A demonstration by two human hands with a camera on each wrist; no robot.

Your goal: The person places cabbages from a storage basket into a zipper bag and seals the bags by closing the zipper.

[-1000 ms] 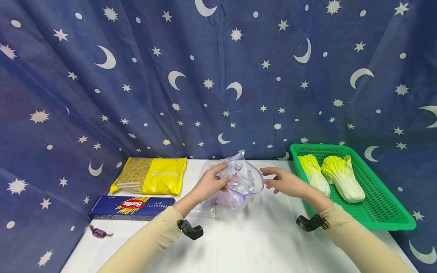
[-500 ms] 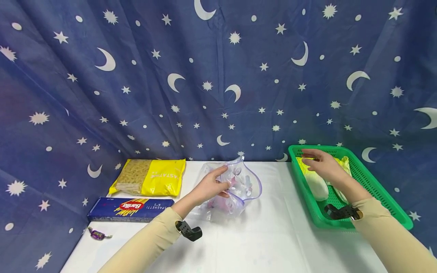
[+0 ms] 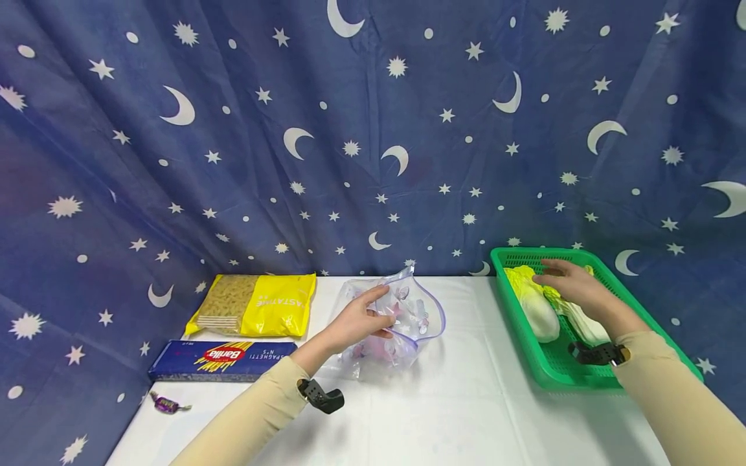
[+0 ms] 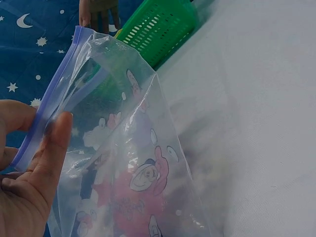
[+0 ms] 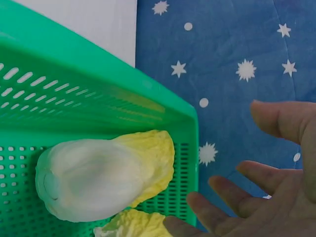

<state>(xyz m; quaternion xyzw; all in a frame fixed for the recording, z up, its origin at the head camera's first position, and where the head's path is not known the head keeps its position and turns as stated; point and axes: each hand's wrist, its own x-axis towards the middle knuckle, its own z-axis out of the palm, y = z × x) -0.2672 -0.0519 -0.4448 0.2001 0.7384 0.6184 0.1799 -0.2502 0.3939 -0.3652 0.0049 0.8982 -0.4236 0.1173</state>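
Note:
My left hand pinches the rim of a clear zip bag between thumb and fingers. The bag has a purple zip edge and pink cartoon prints, and its mouth gapes toward the right. Above the green basket, my right hand hovers with spread fingers and holds nothing. Two napa cabbages lie in that basket: the left cabbage shows whole, while the right cabbage is partly hidden by the hand. In the right wrist view, the fingers reach past the leafy yellow end of a cabbage.
A yellow pasta bag lies at the back left of the white table. In front of it is a blue spaghetti box, then a purple wrapped candy. A star-patterned curtain hangs behind the table.
My right hand has left the bag's mouth and moved right to above the basket, then slightly farther right over the second cabbage. The left hand keeps holding the bag almost in place.

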